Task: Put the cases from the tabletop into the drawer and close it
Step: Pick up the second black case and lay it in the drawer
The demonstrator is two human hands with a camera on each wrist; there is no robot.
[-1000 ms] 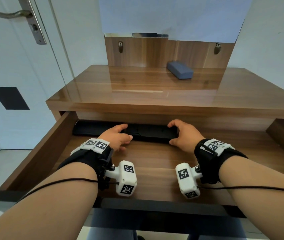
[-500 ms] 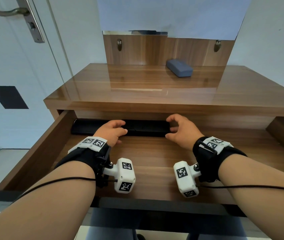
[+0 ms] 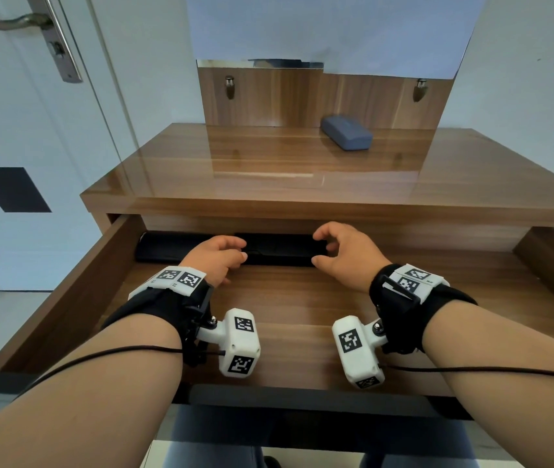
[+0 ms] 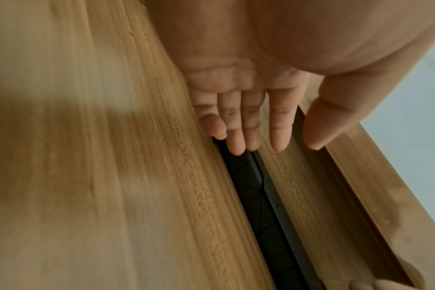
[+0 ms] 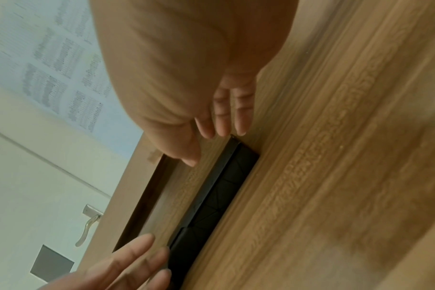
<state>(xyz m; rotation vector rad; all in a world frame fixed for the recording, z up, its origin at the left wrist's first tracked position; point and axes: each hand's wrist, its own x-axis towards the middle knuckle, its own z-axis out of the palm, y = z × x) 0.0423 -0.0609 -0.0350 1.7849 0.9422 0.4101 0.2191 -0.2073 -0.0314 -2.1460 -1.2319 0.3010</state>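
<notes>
Two black cases lie end to end along the back of the open wooden drawer (image 3: 285,319): one at the left (image 3: 164,248), one in the middle (image 3: 282,249). My left hand (image 3: 231,256) and right hand (image 3: 323,248) hover at the two ends of the middle case, fingers relaxed, holding nothing. The left wrist view shows straight fingers (image 4: 280,127) just short of the black case (image 4: 256,196). In the right wrist view the right hand (image 5: 211,143) is clear of the case (image 5: 219,196). A blue-grey case (image 3: 346,133) lies on the tabletop (image 3: 269,177), back right.
A wooden back panel (image 3: 302,92) with two pegs rises behind the tabletop. A white door (image 3: 32,130) with a lever handle stands at the left. The drawer's dark front edge (image 3: 302,396) is close to my body. Bare drawer floor extends right of the cases.
Both hands have let go of the middle black case and drawn slightly back and apart. The case now lies against the drawer's back.
</notes>
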